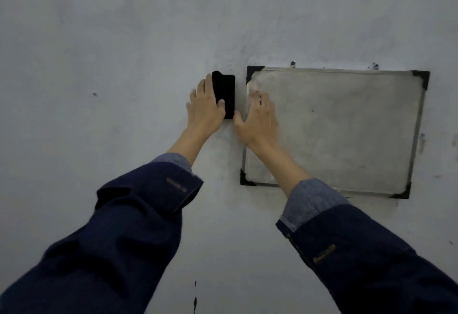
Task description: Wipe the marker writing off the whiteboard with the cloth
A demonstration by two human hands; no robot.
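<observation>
Against the pale grey plaster wall (124, 41), a person in dark navy sleeves (138, 214) reaches up with both arms. Their left hand (204, 105) holds a flat black rectangular object (226, 95) flat to the wall just left of the board, thumb over its face and fingers wrapped round its far edge. It looks rigid, more like a phone or a block eraser than a cloth, and I cannot tell which. Pinned there, it is out of the way yet within easy reach.

Their right hand (257, 118) lies spread on the left edge of the small metal-framed whiteboard with black plastic corners (347, 128), thumb out over the frame and fingers extended. The fingertips are blurred, so I cannot say whether anything thin lies beneath them. The hand seems placed to steady the board against the wall, or to begin rubbing at that edge.

Across the board's surface I see only grey smudging, no legible writing, so I judge the wiping largely done, with hazy residue left.

No cloth is plainly visible anywhere.
</observation>
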